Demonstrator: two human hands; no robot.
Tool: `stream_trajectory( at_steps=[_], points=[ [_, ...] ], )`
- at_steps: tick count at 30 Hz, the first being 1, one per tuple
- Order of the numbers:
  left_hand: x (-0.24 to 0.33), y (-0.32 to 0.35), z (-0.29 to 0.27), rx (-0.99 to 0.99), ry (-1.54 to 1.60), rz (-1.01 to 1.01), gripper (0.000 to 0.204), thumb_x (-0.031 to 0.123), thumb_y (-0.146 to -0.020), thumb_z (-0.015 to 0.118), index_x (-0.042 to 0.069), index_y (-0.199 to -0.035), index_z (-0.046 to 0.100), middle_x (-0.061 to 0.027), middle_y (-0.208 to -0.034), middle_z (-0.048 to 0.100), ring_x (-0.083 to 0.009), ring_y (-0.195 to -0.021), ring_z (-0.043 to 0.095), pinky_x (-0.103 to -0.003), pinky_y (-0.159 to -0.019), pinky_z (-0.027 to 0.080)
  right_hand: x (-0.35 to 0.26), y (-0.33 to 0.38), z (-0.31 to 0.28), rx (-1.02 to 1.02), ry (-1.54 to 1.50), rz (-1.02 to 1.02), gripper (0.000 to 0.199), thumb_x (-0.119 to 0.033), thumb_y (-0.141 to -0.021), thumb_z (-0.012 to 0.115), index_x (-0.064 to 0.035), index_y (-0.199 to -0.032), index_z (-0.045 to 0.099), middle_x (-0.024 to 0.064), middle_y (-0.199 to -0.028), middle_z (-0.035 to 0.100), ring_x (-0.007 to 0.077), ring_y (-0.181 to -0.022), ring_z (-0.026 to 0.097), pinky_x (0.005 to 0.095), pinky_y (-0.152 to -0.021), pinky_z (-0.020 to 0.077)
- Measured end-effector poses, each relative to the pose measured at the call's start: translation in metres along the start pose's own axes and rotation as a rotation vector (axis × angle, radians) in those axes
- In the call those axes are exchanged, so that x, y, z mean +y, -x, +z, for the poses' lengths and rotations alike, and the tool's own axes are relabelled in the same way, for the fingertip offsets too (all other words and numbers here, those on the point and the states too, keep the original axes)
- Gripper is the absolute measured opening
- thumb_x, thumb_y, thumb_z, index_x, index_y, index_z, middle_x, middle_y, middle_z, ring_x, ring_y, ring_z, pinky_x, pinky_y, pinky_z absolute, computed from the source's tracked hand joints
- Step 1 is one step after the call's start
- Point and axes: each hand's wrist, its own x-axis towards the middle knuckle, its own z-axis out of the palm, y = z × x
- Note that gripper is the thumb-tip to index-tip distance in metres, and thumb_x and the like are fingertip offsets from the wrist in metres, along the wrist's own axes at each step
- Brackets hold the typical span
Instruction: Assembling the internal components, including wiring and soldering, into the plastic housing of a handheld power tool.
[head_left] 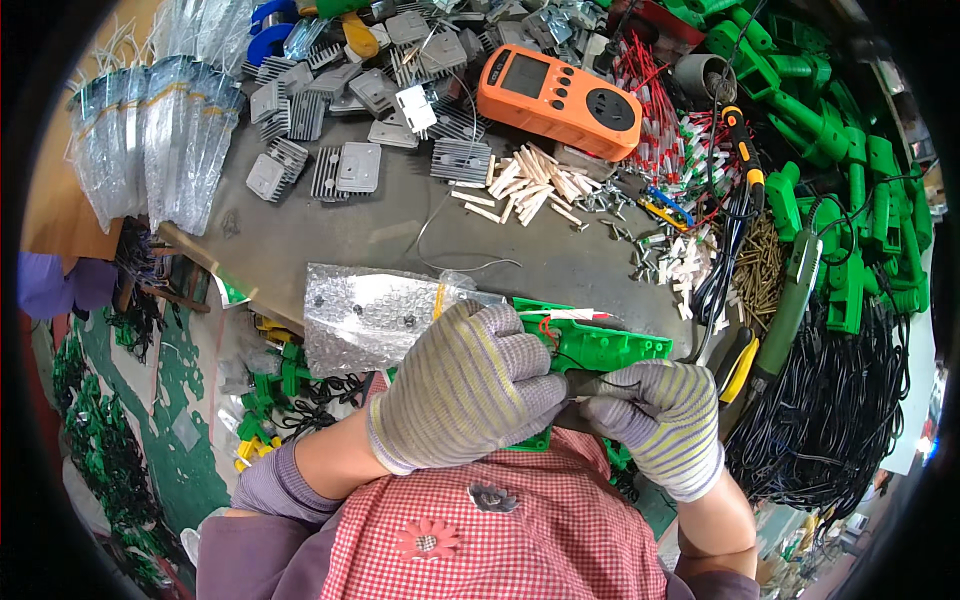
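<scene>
- Checked red apron (540,540) with a flower patch, closest to the lens, directly below the green plastic part (600,348).
- Left hand (468,385) in a striped knit glove, fingers curled down over the near left end of the green plastic part, grasping it.
- Right hand (655,412), gloved alike, just right of the left hand and touching it, fingers clenched around a dark tool handle (590,385) pressed against the part's near edge.
- Green plastic part itself: flat, held above the table's near edge (400,240), thin red wires (548,328) showing on its top face.
- Clear bubble-wrap bag (375,315) just left of the part, partly under the left glove.
- Orange meter (558,100) well beyond the part, at the far side of the table.
- Pale short sticks (525,185) in a loose pile between the meter and the part.
- Grey finned heat sinks (345,165) scattered beyond and left of the part.
- Brass screws (762,270) heaped right of the part, beside a green powered driver (790,300).
- Black cables (830,410) piled right of the right hand.
- Bundles of clear sleeves (150,140) far left of the part.
</scene>
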Motion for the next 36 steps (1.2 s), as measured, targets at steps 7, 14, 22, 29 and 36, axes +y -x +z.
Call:
stream_trajectory(
  at_steps=[7, 14, 22, 29, 36],
  points=[
    [-0.001, 0.001, -0.004, -0.059, 0.022, -0.018, 0.021, 0.026, -0.061, 0.081, 0.017, -0.078, 0.072, 0.0021, -0.076, 0.055, -0.0215, -0.071, 0.055, -0.039, -0.066, 0.045, -0.015, -0.002, -0.014, -0.035, 0.055, 0.085, 0.014, -0.017, -0.079, 0.081, -0.0054, -0.085, 0.077, 0.0070, -0.068, 0.067, 0.0209, -0.057, 0.066, 0.0316, -0.055, 0.0495],
    [0.002, -0.006, -0.010, -0.079, 0.066, -0.047, 0.019, 0.024, -0.065, 0.081, 0.016, -0.079, 0.072, 0.0002, -0.077, 0.057, -0.0223, -0.074, 0.057, -0.040, -0.069, 0.045, 0.003, 0.000, -0.002, 0.093, 0.273, -0.236, 0.020, -0.026, -0.076, 0.084, -0.0083, -0.082, 0.076, 0.0069, -0.068, 0.068, 0.0267, -0.059, 0.066, 0.0356, -0.054, 0.0500],
    [0.002, -0.014, -0.012, -0.131, 0.190, -0.017, 0.022, 0.028, -0.062, 0.083, 0.016, -0.077, 0.071, 0.0009, -0.075, 0.057, -0.0224, -0.072, 0.058, -0.041, -0.069, 0.044, -0.017, -0.004, -0.025, -0.149, 0.170, -0.102, 0.019, -0.019, -0.078, 0.082, -0.0036, -0.085, 0.073, 0.0073, -0.069, 0.064, 0.0254, -0.058, 0.060, 0.0344, -0.054, 0.0456],
    [0.020, -0.029, -0.010, -0.117, -0.151, -0.071, 0.022, 0.034, -0.061, 0.078, 0.018, -0.069, 0.064, 0.0037, -0.074, 0.056, -0.0200, -0.070, 0.057, -0.042, -0.068, 0.044, -0.010, -0.006, -0.024, -0.093, 0.145, -0.228, 0.009, -0.010, -0.081, 0.072, -0.0021, -0.084, 0.069, 0.0155, -0.069, 0.062, 0.0343, -0.061, 0.061, 0.0391, -0.055, 0.0475],
    [0.010, -0.021, -0.002, -0.100, -0.084, 0.145, 0.020, 0.033, -0.055, 0.068, 0.019, -0.060, 0.055, 0.0076, -0.067, 0.047, -0.0129, -0.066, 0.053, -0.034, -0.060, 0.040, -0.013, -0.003, -0.024, -0.136, 0.215, -0.201, 0.013, -0.015, -0.078, 0.074, -0.0046, -0.084, 0.070, 0.0127, -0.071, 0.064, 0.0344, -0.064, 0.064, 0.0406, -0.055, 0.0488]
  ],
)
